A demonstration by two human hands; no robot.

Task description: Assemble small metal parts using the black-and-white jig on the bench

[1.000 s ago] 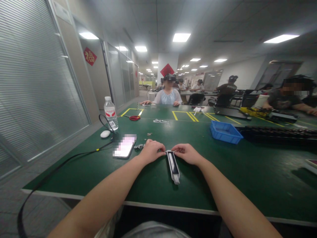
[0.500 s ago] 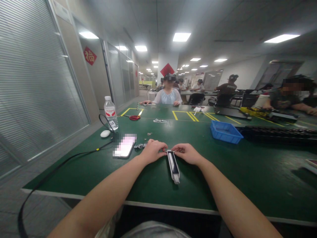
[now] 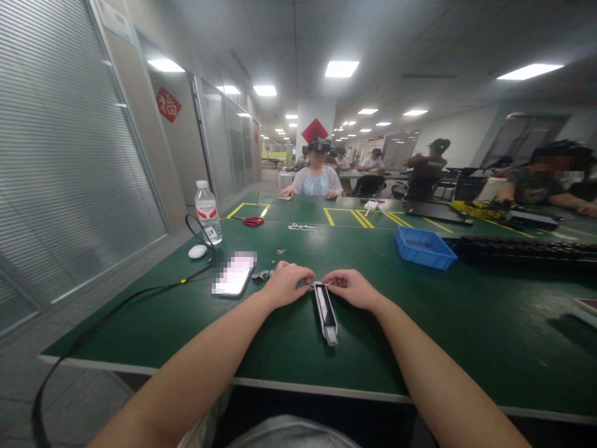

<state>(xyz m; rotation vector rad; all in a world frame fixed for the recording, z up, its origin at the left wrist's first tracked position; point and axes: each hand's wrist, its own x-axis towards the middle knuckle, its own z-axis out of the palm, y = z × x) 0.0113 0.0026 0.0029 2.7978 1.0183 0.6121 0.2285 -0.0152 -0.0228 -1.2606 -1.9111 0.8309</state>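
A long, narrow white-framed piece (image 3: 326, 311) with a dark inset face lies on the green table, its pale tapered end toward me. At its far end, my left hand (image 3: 291, 283) is closed from the left, thumb and fingertips pinching at the edge. My right hand (image 3: 352, 287) closes in on the same end from the right, its fingers curled together. Any small part between the fingertips is too small to make out. Beside my left hand lie grey metal pieces (image 3: 262, 275), and several tiny parts (image 3: 280, 252) are farther out.
Left of my hands are a phone (image 3: 237, 275), a white oval object (image 3: 197, 251), a water bottle (image 3: 208, 213) and a black cable (image 3: 140, 291). A blue bin (image 3: 424, 247) stands at right. Red-handled scissors (image 3: 253, 221) lie farther off; a person (image 3: 316, 180) sits opposite.
My hands and the long piece stay almost still, with only slight finger movement. Across the table, the person's hand on the left side has shifted a little to the right.
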